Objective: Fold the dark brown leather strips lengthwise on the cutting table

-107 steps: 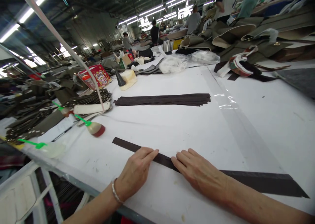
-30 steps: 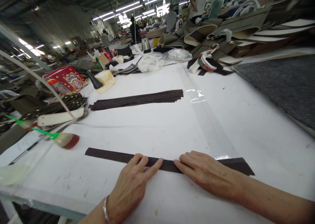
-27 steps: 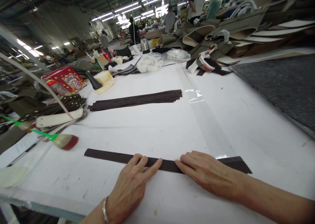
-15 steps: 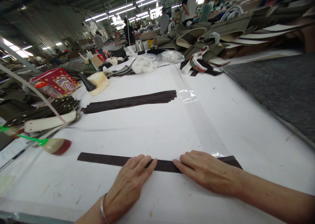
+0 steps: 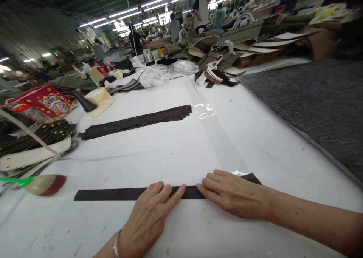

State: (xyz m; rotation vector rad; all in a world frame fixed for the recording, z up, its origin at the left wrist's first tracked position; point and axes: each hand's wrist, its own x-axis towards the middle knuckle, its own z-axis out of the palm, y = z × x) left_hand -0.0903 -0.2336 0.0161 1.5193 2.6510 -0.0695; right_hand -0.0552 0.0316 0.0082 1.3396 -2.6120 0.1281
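Observation:
A long dark brown strip (image 5: pixel 110 194), seemingly leather or similar sheet, lies across the white tabletop in front of me. My left hand (image 5: pixel 154 209) rests over its middle, fingers bent onto the strip, one finger reaching right along it. Just to the right, my right hand (image 5: pixel 229 193) has its fingers closed together on the same strip, fingertips pointing left. A short length of strip shows between the two hands. Its right end comes out beyond my right hand. What lies beneath the palms is hidden.
A stack of similar dark strips (image 5: pixel 136 122) lies farther back. To the left are a glue bottle (image 5: pixel 45 185) with green nozzle, pale straps (image 5: pixel 36 154), a red bag (image 5: pixel 45 101) and a black-handled tool (image 5: pixel 95 101). A grey felt-like sheet (image 5: pixel 306 95) covers the right.
The view has turned slightly, so the surroundings sit farther left. Both hands stay on the strip; the left hand's outstretched finger has come closer to the right hand.

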